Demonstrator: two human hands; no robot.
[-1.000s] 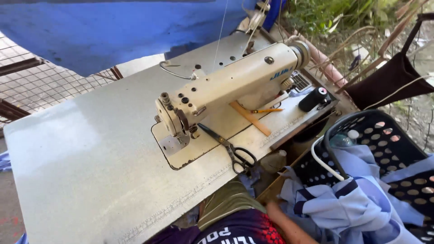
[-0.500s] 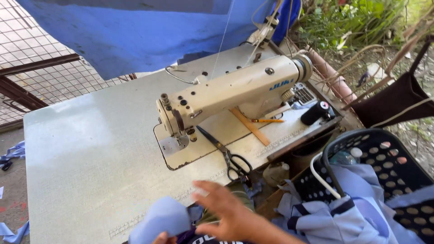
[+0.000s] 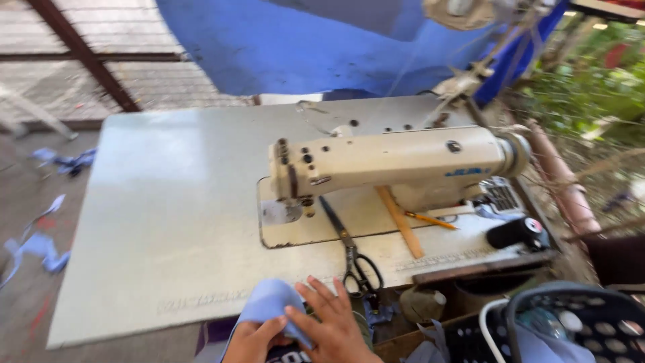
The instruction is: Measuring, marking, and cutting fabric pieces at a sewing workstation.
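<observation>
Bringing both hands up to the near edge of the surface [image 3: 168, 222] marks the change: a second ago only a forearm showed low in view, and now the left hand [image 3: 252, 341] and right hand [image 3: 329, 323] meet on a light blue piece of cloth [image 3: 269, 306]. The left grip is closed around its lower edge; the right lies spread-fingered on it, pinching nothing visibly. Black scissors [image 3: 353, 259] lie just beside, with the cream sewing machine [image 3: 390, 165] beyond.
</observation>
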